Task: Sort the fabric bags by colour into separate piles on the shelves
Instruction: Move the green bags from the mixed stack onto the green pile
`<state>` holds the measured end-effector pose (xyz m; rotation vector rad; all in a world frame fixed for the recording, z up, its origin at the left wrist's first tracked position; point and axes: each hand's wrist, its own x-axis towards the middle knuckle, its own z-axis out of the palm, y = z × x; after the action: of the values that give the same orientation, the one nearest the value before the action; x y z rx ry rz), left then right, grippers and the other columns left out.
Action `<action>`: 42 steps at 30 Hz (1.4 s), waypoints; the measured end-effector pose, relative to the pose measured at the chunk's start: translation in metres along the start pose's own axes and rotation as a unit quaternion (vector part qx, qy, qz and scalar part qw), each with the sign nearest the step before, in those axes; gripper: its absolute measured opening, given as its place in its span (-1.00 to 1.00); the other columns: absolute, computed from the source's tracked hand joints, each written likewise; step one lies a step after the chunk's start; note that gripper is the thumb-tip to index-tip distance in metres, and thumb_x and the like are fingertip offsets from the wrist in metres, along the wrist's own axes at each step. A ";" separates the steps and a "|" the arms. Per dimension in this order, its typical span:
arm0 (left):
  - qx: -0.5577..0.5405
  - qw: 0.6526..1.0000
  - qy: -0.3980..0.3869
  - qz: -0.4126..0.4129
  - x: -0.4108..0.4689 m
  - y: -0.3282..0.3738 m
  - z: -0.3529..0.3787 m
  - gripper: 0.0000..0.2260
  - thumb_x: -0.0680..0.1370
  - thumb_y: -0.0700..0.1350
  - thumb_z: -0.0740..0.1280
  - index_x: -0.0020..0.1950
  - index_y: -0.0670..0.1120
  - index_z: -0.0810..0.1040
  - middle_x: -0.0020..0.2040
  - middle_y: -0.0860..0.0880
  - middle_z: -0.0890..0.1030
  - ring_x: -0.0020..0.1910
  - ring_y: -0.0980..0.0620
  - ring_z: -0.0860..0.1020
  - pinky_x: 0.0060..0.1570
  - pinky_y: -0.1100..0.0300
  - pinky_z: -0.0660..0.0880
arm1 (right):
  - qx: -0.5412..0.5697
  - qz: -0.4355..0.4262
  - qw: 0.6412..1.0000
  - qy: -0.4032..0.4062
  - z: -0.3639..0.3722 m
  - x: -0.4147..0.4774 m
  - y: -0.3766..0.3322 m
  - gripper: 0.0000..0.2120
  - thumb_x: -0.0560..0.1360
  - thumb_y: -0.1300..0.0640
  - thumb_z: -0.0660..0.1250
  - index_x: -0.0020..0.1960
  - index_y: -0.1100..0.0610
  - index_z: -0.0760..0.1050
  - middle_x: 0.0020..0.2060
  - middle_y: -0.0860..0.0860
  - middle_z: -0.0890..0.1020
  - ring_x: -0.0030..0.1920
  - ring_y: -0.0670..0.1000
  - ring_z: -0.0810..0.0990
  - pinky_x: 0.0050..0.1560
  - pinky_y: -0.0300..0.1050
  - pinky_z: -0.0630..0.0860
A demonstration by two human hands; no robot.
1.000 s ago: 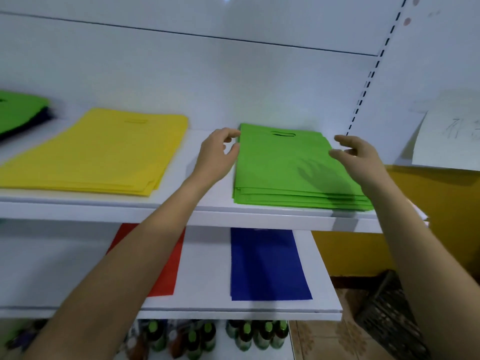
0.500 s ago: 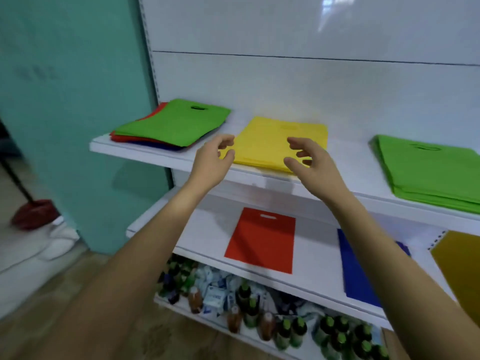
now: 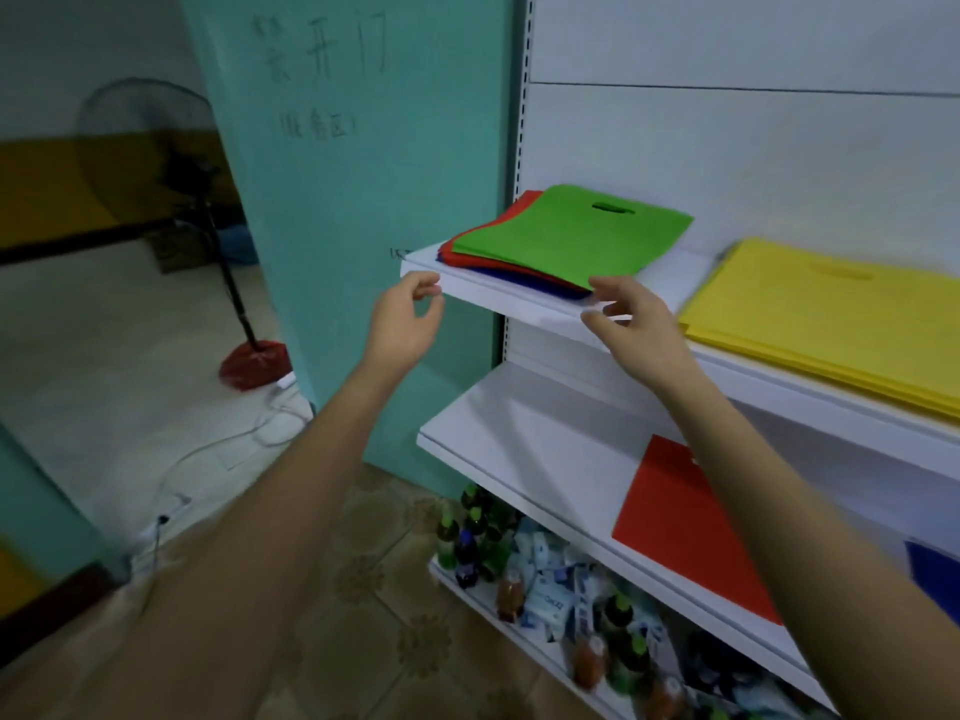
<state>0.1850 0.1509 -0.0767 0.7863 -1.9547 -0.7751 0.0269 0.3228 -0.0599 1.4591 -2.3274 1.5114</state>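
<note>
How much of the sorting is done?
Partly. Done: a yellow pile, plus a red bag and a blue bag laid apart below. In hand: nothing; the left hand and right hand hover, empty, by the mixed pile. Left: splitting that pile by colour.

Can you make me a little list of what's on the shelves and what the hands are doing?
Top shelf, left end: mixed pile, with a green bag on top and red and blue showing underneath
Top shelf, right: yellow pile
Middle shelf: single red bag lying flat
Bottom shelf: bottles and packets
Left hand: empty, fingers loosely curled, by the top shelf's front edge
Right hand: empty, near the mixed pile's front corner
</note>
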 end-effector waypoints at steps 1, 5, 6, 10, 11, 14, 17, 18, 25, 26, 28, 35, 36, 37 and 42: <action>0.007 1.000 0.002 0.002 0.011 -0.007 -0.001 -0.74 0.54 -0.26 0.24 0.22 -0.26 0.48 0.13 -0.16 0.58 0.14 -0.04 0.53 0.08 0.28 0.35 | 0.004 0.003 1.000 0.013 0.005 0.012 0.000 -0.66 0.50 0.22 0.30 0.27 0.18 0.44 0.09 0.03 0.54 -0.02 -0.05 0.47 0.05 -0.19 0.41; 0.015 0.999 -0.001 0.042 0.063 -0.022 0.008 -0.75 0.55 -0.25 0.23 0.21 -0.24 0.52 0.15 -0.12 0.58 0.14 0.01 0.52 0.10 0.32 0.34 | -0.024 0.007 0.997 0.072 0.012 0.067 0.010 -0.68 0.49 0.23 0.30 0.24 0.19 0.47 0.09 0.04 0.56 -0.04 -0.04 0.47 -0.08 -0.32 0.31; 0.016 0.998 -0.002 0.054 0.076 -0.025 0.012 -0.76 0.55 -0.25 0.22 0.19 -0.24 0.53 0.14 -0.11 0.58 0.13 0.03 0.51 0.07 0.35 0.33 | -0.037 0.008 0.996 0.085 0.013 0.082 0.015 -0.69 0.49 0.23 0.30 0.24 0.19 0.47 0.11 0.08 0.57 -0.05 -0.04 0.47 -0.09 -0.32 0.30; 0.030 0.996 -0.030 0.080 0.133 -0.036 0.026 -0.77 0.55 -0.28 0.22 0.17 -0.24 0.55 0.15 -0.15 0.58 0.15 -0.05 0.52 0.10 0.30 0.33 | -0.077 0.041 0.990 0.112 0.015 0.133 0.028 -0.69 0.50 0.21 0.29 0.25 0.20 0.47 0.12 0.14 0.57 -0.04 -0.04 0.44 -0.05 -0.27 0.29; 0.039 0.995 -0.037 0.086 0.145 -0.040 0.028 -0.76 0.55 -0.28 0.22 0.18 -0.24 0.54 0.16 -0.16 0.57 0.15 -0.07 0.51 0.12 0.30 0.33 | -0.081 0.047 0.989 0.117 0.018 0.143 0.031 -0.68 0.50 0.21 0.29 0.25 0.19 0.47 0.12 0.14 0.57 -0.04 -0.03 0.44 -0.05 -0.26 0.30; 0.042 0.993 -0.049 0.094 0.182 -0.051 0.034 -0.74 0.56 -0.27 0.21 0.22 -0.24 0.52 0.20 -0.16 0.55 0.18 -0.05 0.50 0.19 0.26 0.33 | -0.101 0.058 0.985 0.128 0.027 0.168 0.040 -0.68 0.51 0.19 0.29 0.25 0.19 0.47 0.13 0.14 0.57 0.03 0.06 0.50 -0.03 -0.22 0.31; 0.038 0.991 -0.084 0.095 0.210 -0.057 0.046 -0.73 0.56 -0.27 0.20 0.24 -0.23 0.50 0.22 -0.14 0.53 0.19 -0.03 0.50 0.22 0.24 0.35 | -0.133 0.095 0.979 0.123 0.026 0.175 0.050 -0.68 0.50 0.18 0.30 0.25 0.18 0.48 0.13 0.17 0.57 0.10 0.14 0.51 0.08 -0.08 0.38; 0.037 0.990 -0.095 0.097 0.221 -0.058 0.052 -0.73 0.56 -0.27 0.20 0.25 -0.23 0.50 0.23 -0.13 0.53 0.19 -0.02 0.50 0.21 0.27 0.35 | -0.140 0.113 0.976 0.127 0.023 0.176 0.054 -0.68 0.50 0.19 0.30 0.24 0.18 0.48 0.13 0.18 0.57 0.09 0.13 0.51 0.12 -0.03 0.39; 0.054 0.968 -0.208 0.131 0.279 -0.058 0.113 -0.70 0.55 -0.23 0.26 0.28 -0.20 0.48 0.25 -0.13 0.53 0.19 -0.04 0.51 0.15 0.31 0.33 | -0.167 0.284 0.934 0.138 0.014 0.183 0.073 -0.61 0.50 0.16 0.32 0.29 0.27 0.43 0.21 0.27 0.51 0.19 0.21 0.49 0.20 0.04 0.38; 0.076 0.961 -0.227 0.139 0.285 -0.060 0.121 -0.69 0.55 -0.19 0.27 0.28 -0.21 0.47 0.26 -0.14 0.52 0.21 -0.06 0.49 0.19 0.24 0.32 | -0.149 0.314 0.928 0.137 0.017 0.182 0.075 -0.59 0.49 0.16 0.34 0.29 0.28 0.42 0.21 0.27 0.51 0.18 0.22 0.50 0.21 0.07 0.40; 0.117 0.946 -0.264 0.145 0.296 -0.063 0.136 -0.65 0.54 -0.10 0.30 0.28 -0.23 0.45 0.24 -0.17 0.52 0.21 -0.11 0.48 0.17 0.16 0.36 | -0.115 0.355 0.915 0.150 0.024 0.180 0.075 -0.58 0.48 0.17 0.35 0.29 0.29 0.41 0.19 0.26 0.52 0.15 0.22 0.52 0.21 0.13 0.44; 0.072 0.942 -0.301 0.131 0.320 -0.072 0.154 -0.52 0.43 -0.06 0.44 0.26 -0.24 0.44 0.16 -0.18 0.55 0.12 -0.11 0.51 0.03 0.17 0.39 | -0.147 0.374 0.885 0.237 0.042 0.178 0.058 -0.53 0.43 0.22 0.41 0.31 0.24 0.40 0.14 0.22 0.54 0.10 0.19 0.52 0.15 0.05 0.46; 0.047 0.945 -0.297 0.127 0.320 -0.072 0.153 -0.52 0.43 -0.09 0.45 0.27 -0.24 0.43 0.17 -0.18 0.54 0.13 -0.10 0.51 0.00 0.21 0.36 | -0.170 0.366 0.880 0.249 0.045 0.179 0.056 -0.52 0.42 0.22 0.42 0.31 0.22 0.41 0.12 0.21 0.54 0.10 0.19 0.51 0.14 0.04 0.45; 0.026 0.947 -0.296 0.126 0.320 -0.072 0.153 -0.52 0.43 -0.13 0.45 0.29 -0.23 0.41 0.17 -0.17 0.54 0.13 -0.08 0.51 -0.02 0.24 0.35 | -0.187 0.359 0.875 0.266 0.050 0.179 0.053 -0.53 0.42 0.23 0.42 0.30 0.20 0.42 0.09 0.20 0.55 0.08 0.18 0.51 0.11 0.00 0.44; -0.029 0.949 -0.274 0.155 0.331 -0.074 0.147 -0.61 0.42 -0.15 0.45 0.20 -0.21 0.48 0.04 -0.17 0.60 0.02 -0.07 0.56 -0.03 0.19 0.42 | -0.214 0.327 0.853 0.344 0.068 0.176 0.038 -0.61 0.44 0.23 0.39 0.26 0.19 0.46 -0.02 0.17 0.61 0.06 0.14 0.54 0.01 -0.12 0.40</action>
<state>-0.0675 -0.1158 -0.0366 0.2172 -2.4549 -0.9155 -0.0692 0.1568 -0.0431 -0.0343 -2.4819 1.1555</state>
